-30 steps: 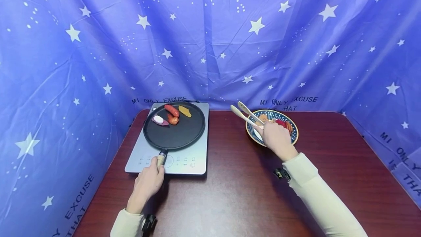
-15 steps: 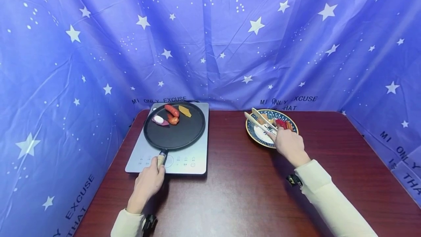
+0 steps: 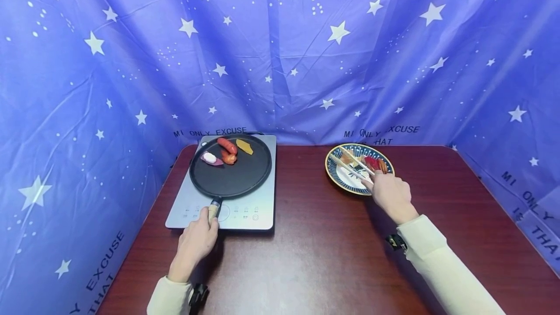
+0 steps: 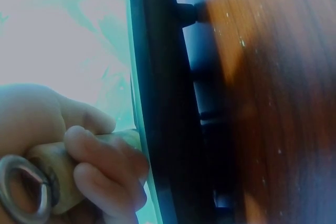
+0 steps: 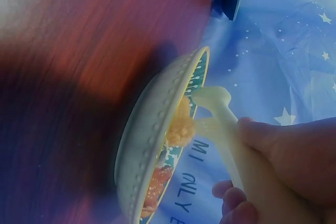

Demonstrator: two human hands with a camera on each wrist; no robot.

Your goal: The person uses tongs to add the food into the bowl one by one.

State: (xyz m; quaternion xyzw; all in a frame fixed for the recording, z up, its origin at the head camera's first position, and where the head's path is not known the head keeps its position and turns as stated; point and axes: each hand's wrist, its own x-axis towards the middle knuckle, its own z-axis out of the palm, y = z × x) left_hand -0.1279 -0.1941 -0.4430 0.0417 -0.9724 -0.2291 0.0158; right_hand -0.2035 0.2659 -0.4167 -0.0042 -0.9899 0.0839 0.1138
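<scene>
We see a dark reddish table [image 3: 302, 252], its wood grain running under a pale glare in the middle foreground. Blue-violet cloth [image 3: 271, 81], printed with white stars, dots and black lettering such as "ONLY EXCUSE", hangs in folds behind the far edge and along the left and right edges.

Near the far left corner lies a flat silver cooktop [image 3: 262, 198] with printed controls along its near side; a round black pan [image 3: 232, 179] rests on it. Towards the pan's far side we find a red sausage [image 3: 227, 146], an orange-brown piece [image 3: 229, 158], a yellow slice [image 3: 244, 147] and a purple piece topped with white [image 3: 212, 158].

The left hand [image 3: 196, 238] is wrapped round the pan's handle [image 3: 213, 208], which ends in a metal ring [image 4: 44, 198].

By the far edge, closer to the far right corner than the far left, sits a blue-patterned plate [image 3: 339, 178] bearing tan food [image 3: 347, 156] and red pieces [image 3: 373, 163]. The right hand [image 3: 391, 196], well apart from the other, grips pale tongs [image 5: 214, 98], their tips parted over the plate by the tan food; whether they touch it we cannot tell.
</scene>
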